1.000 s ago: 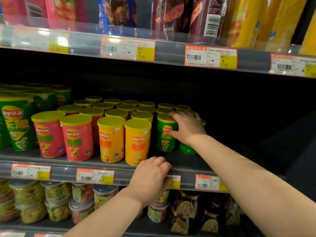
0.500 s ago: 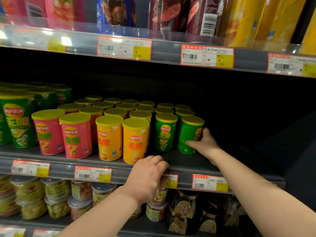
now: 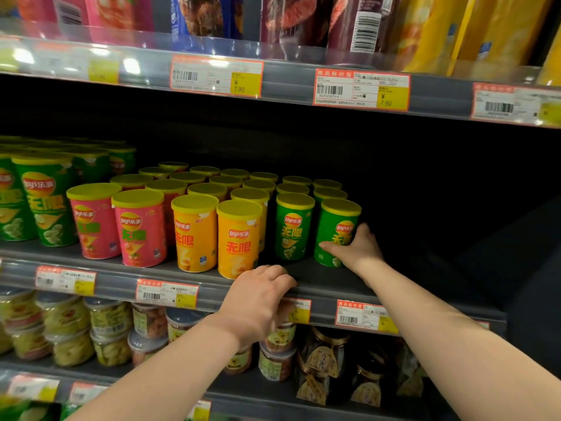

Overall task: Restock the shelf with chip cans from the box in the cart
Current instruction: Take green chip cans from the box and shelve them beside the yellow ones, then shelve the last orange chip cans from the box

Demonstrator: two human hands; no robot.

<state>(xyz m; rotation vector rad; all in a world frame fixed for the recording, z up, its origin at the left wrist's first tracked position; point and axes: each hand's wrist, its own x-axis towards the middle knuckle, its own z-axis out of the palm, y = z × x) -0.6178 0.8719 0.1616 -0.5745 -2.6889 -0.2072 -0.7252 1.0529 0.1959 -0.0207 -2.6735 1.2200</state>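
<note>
Short chip cans with yellow lids stand in rows on the middle shelf (image 3: 321, 279): pink ones (image 3: 138, 229) at left, orange ones (image 3: 238, 238) in the middle, green ones (image 3: 293, 227) at right. My right hand (image 3: 356, 249) grips the lower side of the rightmost front green can (image 3: 335, 221), thumb across its front, fingers behind it. The can stands upright on the shelf. My left hand (image 3: 258, 299) holds the shelf's front edge, fingers curled over the lip. The box and cart are out of view.
Taller green cans (image 3: 45, 205) stand at the far left. The shelf to the right of the green cans is dark and bare. Above is a shelf of snack bags (image 3: 303, 22); below are plastic tubs (image 3: 109, 329) and jars (image 3: 321, 366). Price tags (image 3: 361, 88) line the shelf edges.
My right hand left the can's lid, dropped to its lower right side and took hold of it. The left hand stayed on the shelf edge.
</note>
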